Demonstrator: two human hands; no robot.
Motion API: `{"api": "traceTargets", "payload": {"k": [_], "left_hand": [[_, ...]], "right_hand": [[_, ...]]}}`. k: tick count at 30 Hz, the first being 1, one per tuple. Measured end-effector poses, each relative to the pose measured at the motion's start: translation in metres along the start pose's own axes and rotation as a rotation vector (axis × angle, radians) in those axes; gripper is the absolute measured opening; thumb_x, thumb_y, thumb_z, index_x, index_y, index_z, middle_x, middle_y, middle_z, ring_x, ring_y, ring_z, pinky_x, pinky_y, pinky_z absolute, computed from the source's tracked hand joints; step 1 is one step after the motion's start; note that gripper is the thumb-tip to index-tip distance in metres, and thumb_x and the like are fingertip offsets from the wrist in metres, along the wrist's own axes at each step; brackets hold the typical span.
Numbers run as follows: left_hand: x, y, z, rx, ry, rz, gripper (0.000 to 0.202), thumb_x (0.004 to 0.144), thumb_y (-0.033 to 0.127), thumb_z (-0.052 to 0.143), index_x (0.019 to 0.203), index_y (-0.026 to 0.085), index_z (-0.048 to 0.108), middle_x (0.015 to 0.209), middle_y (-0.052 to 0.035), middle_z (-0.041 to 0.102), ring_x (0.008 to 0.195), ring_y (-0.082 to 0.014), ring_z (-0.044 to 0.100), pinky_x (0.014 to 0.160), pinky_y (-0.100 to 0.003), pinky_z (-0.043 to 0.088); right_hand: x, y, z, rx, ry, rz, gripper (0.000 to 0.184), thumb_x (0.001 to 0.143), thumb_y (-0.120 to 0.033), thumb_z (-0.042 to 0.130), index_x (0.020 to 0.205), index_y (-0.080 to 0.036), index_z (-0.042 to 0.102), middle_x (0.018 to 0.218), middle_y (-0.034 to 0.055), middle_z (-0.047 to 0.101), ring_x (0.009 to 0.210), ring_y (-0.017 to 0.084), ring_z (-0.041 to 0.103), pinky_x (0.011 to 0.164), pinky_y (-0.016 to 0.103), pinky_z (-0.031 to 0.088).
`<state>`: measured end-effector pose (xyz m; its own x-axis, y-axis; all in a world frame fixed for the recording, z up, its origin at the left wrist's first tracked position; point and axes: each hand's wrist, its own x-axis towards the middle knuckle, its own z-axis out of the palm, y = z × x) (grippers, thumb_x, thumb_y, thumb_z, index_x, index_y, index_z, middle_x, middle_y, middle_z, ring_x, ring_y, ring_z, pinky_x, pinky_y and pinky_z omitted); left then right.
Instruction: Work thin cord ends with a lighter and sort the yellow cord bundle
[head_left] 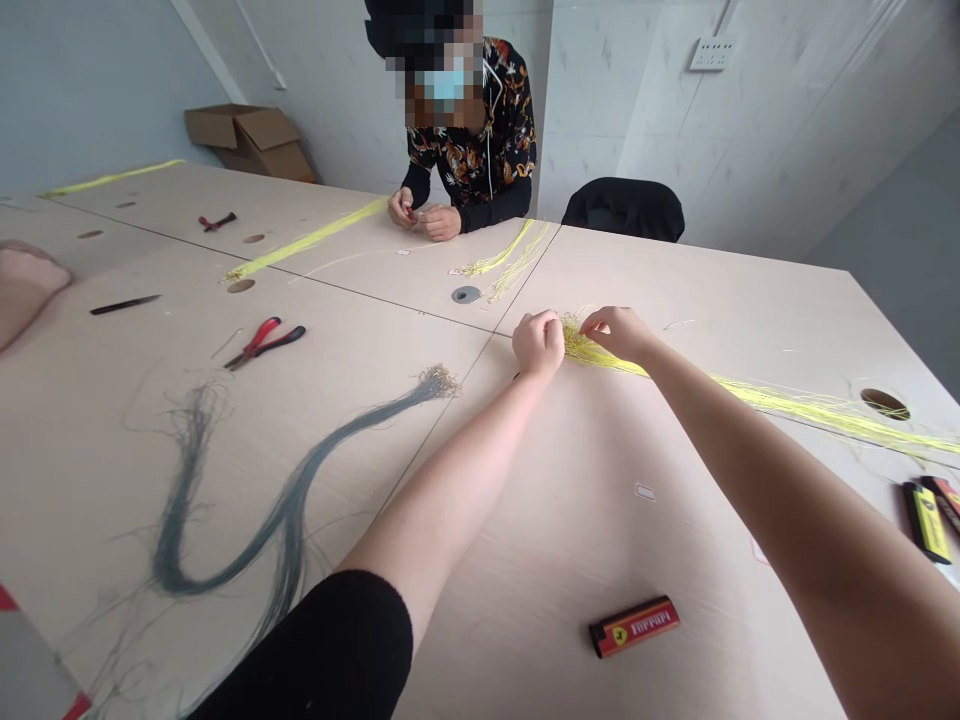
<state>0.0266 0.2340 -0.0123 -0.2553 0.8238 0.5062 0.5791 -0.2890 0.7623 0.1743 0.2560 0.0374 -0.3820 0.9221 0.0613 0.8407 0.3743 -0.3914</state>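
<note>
A long bundle of thin yellow wires lies across the pale wooden table, running from the right edge to the middle. My left hand is curled in a fist at the bundle's frayed end. My right hand pinches the same end from the other side. Both hands touch the wire tips, close together.
A grey wire bundle curves at left. Red-handled pliers and a black knife lie beyond it. Red lighter sits near me, more lighters at right. A person sits opposite handling yellow wires. A cable hole is at right.
</note>
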Motion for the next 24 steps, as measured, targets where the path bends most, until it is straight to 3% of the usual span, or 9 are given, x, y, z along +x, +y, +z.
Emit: {"api": "traceTargets", "payload": {"k": [4, 12, 17, 20, 24], "left_hand": [[0.0, 0.001, 0.0, 0.008, -0.007, -0.006, 0.031, 0.078, 0.01, 0.041, 0.051, 0.022, 0.032, 0.055, -0.0021, 0.051, 0.066, -0.0199, 0.047, 0.062, -0.03, 0.032], [-0.001, 0.001, 0.001, 0.016, -0.012, 0.002, 0.03, 0.078, 0.012, 0.042, 0.052, 0.023, 0.031, 0.054, -0.0021, 0.051, 0.064, -0.0196, 0.045, 0.06, -0.03, 0.031], [-0.002, 0.001, 0.0, 0.014, -0.016, 0.013, 0.03, 0.078, 0.012, 0.042, 0.052, 0.022, 0.031, 0.054, -0.0023, 0.053, 0.064, -0.0194, 0.046, 0.06, -0.03, 0.031], [-0.002, 0.001, 0.0, 0.009, -0.01, 0.015, 0.03, 0.078, 0.013, 0.042, 0.052, 0.022, 0.031, 0.053, -0.0022, 0.052, 0.063, -0.0193, 0.046, 0.059, -0.03, 0.03], [-0.002, 0.001, 0.0, -0.007, -0.006, 0.016, 0.03, 0.079, 0.013, 0.04, 0.052, 0.022, 0.031, 0.054, -0.0023, 0.052, 0.064, -0.0193, 0.046, 0.06, -0.03, 0.032]], "right_hand": [[0.003, -0.002, 0.007, -0.176, -0.021, -0.033, 0.025, 0.082, -0.014, 0.051, 0.09, -0.023, 0.073, 0.11, 0.0094, 0.065, 0.104, 0.027, 0.055, 0.087, 0.044, 0.037], [0.004, -0.003, 0.013, -0.275, -0.031, -0.061, 0.028, 0.082, -0.011, 0.043, 0.084, -0.019, 0.07, 0.1, 0.0096, 0.068, 0.097, 0.026, 0.053, 0.087, 0.045, 0.031], [0.002, 0.002, 0.011, -0.114, 0.075, -0.029, 0.02, 0.08, -0.02, 0.049, 0.083, -0.02, 0.069, 0.101, 0.009, 0.068, 0.1, 0.028, 0.055, 0.088, 0.045, 0.035], [0.004, 0.002, 0.008, 0.076, 0.139, 0.049, 0.018, 0.078, -0.021, 0.052, 0.083, -0.018, 0.07, 0.103, 0.0089, 0.069, 0.1, 0.025, 0.058, 0.087, 0.039, 0.041], [0.01, -0.005, 0.006, 0.212, 0.154, 0.125, 0.018, 0.077, -0.02, 0.054, 0.083, -0.016, 0.071, 0.092, 0.0087, 0.071, 0.09, 0.021, 0.062, 0.079, 0.031, 0.046]]}}
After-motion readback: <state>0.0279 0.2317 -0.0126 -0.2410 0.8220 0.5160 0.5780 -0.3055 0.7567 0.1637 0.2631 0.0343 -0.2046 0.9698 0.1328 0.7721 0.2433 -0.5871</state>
